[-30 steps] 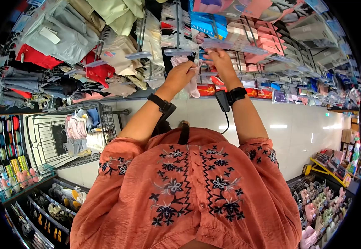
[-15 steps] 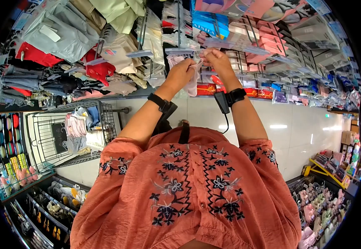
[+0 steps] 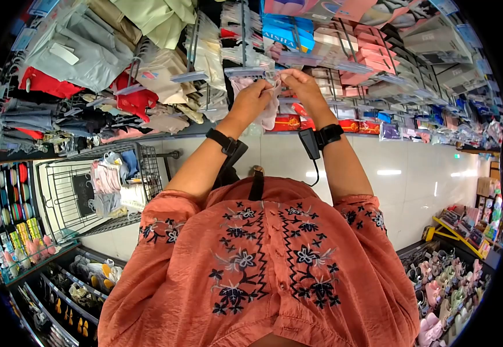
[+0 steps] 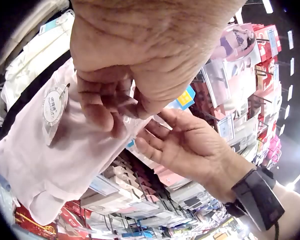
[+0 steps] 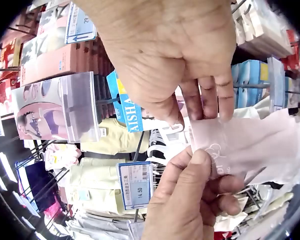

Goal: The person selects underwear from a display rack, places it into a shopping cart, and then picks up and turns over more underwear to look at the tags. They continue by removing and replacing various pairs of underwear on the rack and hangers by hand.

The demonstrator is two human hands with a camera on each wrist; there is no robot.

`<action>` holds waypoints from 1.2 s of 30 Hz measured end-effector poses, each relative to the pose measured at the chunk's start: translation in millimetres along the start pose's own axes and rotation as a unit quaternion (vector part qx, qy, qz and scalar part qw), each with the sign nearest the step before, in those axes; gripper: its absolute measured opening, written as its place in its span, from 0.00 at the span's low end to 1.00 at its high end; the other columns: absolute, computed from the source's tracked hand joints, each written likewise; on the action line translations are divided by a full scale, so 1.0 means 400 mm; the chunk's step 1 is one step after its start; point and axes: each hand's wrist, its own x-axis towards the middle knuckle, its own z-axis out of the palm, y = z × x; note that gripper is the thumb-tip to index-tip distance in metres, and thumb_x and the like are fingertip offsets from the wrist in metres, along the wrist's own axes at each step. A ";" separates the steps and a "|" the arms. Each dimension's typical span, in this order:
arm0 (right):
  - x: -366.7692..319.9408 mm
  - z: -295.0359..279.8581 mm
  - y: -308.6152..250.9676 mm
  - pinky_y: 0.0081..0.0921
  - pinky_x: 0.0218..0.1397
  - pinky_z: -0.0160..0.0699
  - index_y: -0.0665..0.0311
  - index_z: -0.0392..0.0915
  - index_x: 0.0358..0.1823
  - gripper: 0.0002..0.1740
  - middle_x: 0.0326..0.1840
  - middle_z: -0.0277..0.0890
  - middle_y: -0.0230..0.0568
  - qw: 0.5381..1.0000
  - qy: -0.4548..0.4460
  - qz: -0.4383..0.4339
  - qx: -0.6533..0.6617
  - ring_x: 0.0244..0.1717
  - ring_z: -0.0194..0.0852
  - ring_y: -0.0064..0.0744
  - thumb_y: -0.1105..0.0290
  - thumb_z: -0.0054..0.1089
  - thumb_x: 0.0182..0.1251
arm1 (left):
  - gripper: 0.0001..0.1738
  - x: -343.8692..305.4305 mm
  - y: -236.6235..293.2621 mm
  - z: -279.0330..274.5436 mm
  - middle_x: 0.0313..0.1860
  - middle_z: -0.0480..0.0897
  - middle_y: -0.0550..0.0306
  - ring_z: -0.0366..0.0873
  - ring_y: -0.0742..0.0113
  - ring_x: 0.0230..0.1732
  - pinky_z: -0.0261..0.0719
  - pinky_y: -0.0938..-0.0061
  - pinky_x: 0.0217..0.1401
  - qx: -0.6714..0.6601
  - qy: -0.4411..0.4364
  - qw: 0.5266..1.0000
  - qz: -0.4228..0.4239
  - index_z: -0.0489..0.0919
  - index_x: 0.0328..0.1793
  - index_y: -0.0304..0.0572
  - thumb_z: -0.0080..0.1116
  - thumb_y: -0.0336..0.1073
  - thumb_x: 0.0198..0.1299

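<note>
A pale pink, thin garment (image 3: 271, 110), which looks like underwear, hangs between my hands in front of the rack. My left hand (image 3: 251, 102) grips its upper edge; in the right wrist view the left thumb (image 5: 197, 165) presses on the cloth beside a printed logo. My right hand (image 3: 304, 91) pinches the same edge, its fingers bent over the top of the cloth. A white round label (image 4: 54, 107) is on the garment in the left wrist view. Clear plastic shows by the fingertips, partly hidden by the hands.
Hooks with packed underwear and price tags (image 5: 135, 185) fill the rack ahead, among them blue boxes (image 3: 286, 34) and pink boxes (image 3: 373, 52). A wire shopping cart (image 3: 60, 214) holding clothes stands at the left. Slippers (image 3: 436, 289) are displayed behind on the right.
My right hand has come down and closer to my left, onto the garment's edge. The left hand keeps its grip, and the garment has shifted slightly.
</note>
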 end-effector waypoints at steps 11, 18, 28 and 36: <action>0.004 -0.007 0.019 0.22 0.49 0.78 0.62 0.79 0.54 0.15 0.46 0.79 0.28 1.000 -0.015 0.001 0.007 0.47 0.76 0.20 0.63 0.58 0.71 | 0.09 0.006 0.012 0.006 0.33 0.83 0.50 0.83 0.63 0.30 0.78 0.70 0.34 -0.024 0.005 0.999 -0.033 0.77 0.47 0.37 0.56 0.34 0.65; -0.010 -0.010 0.038 0.20 0.46 0.74 0.62 0.77 0.53 0.16 0.40 0.77 0.29 0.998 -0.053 -0.022 -0.017 0.40 0.73 0.19 0.67 0.61 0.65 | 0.09 0.015 0.008 0.015 0.29 0.82 0.51 0.81 0.66 0.28 0.77 0.71 0.33 -0.026 0.010 0.999 -0.045 0.77 0.46 0.37 0.55 0.36 0.66; -0.010 -0.016 0.065 0.20 0.41 0.76 0.63 0.77 0.48 0.11 0.38 0.77 0.31 0.999 -0.024 -0.018 -0.037 0.36 0.74 0.20 0.69 0.60 0.66 | 0.10 0.011 0.003 0.017 0.30 0.80 0.60 0.78 0.73 0.28 0.73 0.77 0.29 -0.013 0.000 0.998 -0.055 0.77 0.49 0.41 0.56 0.38 0.67; -0.017 -0.018 0.051 0.20 0.43 0.81 0.62 0.78 0.49 0.09 0.41 0.78 0.30 1.000 -0.007 0.006 0.003 0.40 0.77 0.19 0.69 0.56 0.71 | 0.19 0.024 -0.026 0.028 0.42 0.83 0.49 0.82 0.52 0.42 0.79 0.62 0.45 0.065 0.095 0.991 0.066 0.74 0.60 0.39 0.56 0.38 0.65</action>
